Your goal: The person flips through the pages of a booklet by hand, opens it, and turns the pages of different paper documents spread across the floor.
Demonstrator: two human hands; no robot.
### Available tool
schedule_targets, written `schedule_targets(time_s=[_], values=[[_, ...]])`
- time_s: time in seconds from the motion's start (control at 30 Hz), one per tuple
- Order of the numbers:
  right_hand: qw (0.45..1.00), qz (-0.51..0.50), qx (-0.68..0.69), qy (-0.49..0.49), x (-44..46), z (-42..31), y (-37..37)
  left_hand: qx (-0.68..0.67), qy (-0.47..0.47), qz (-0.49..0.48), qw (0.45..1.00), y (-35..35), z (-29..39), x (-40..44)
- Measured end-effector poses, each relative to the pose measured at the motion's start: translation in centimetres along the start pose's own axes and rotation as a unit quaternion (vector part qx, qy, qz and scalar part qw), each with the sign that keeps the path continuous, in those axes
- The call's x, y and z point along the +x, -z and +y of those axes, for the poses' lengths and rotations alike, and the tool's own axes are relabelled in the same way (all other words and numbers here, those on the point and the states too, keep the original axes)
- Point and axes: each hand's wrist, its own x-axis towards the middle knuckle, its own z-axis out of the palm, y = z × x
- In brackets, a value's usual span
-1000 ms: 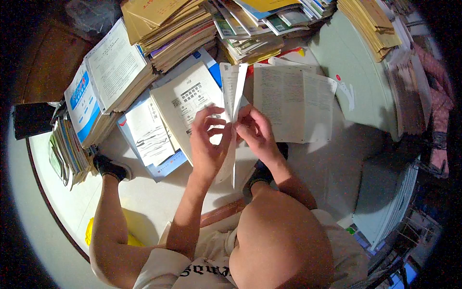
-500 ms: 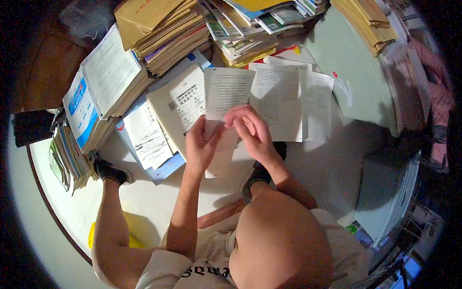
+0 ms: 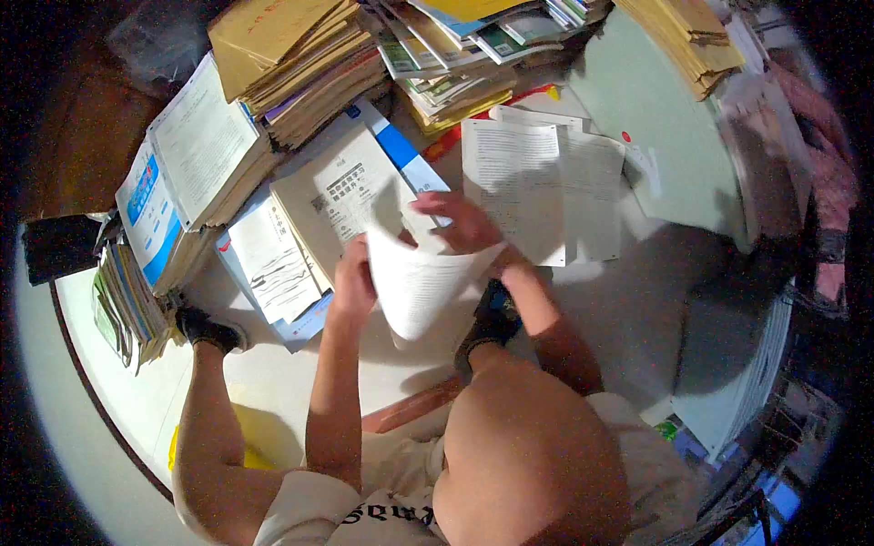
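Note:
A printed paper sheet [image 3: 428, 284] hangs curled in front of me, its lower part bowed toward my body. My left hand [image 3: 356, 273] is closed on its left edge; the fingertips are partly behind the paper. Beyond the sheet's upper edge is my right hand [image 3: 462, 224], fingers bent and apart, pointing left. The paper hides part of its palm and wrist, so whether it touches the sheet I cannot tell. Past my hands lies an open-faced book [image 3: 341, 187] with Chinese print, and to the right lie printed sheets [image 3: 514, 182] on the floor.
Stacks of brown envelopes [image 3: 300, 68] and booklets [image 3: 464, 91] stand at the back. More papers [image 3: 205, 141] are piled at left, beside a row of magazines [image 3: 137, 305]. A pale green board [image 3: 665, 118] lies at right. My feet rest near the papers, by a yellow object [image 3: 246, 441].
The sheet has swung down and toward me, and now curls between my hands. My left hand moved slightly left and down. The blue-edged book behind is more exposed.

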Motion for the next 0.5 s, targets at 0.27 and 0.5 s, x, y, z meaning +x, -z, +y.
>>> schedule_targets(time_s=[0.27,0.5], values=[[0.964,0.207,0.113,-0.123,-3.5,-1.8,-0.7,0.008,-0.078,-0.025,0.997,-6.3,-1.5,0.9],[0.863,0.469,-0.014,-0.186,-9.5,-0.3,12.2,0.242,-0.124,0.104,0.957,-5.8,-3.5,6.7]])
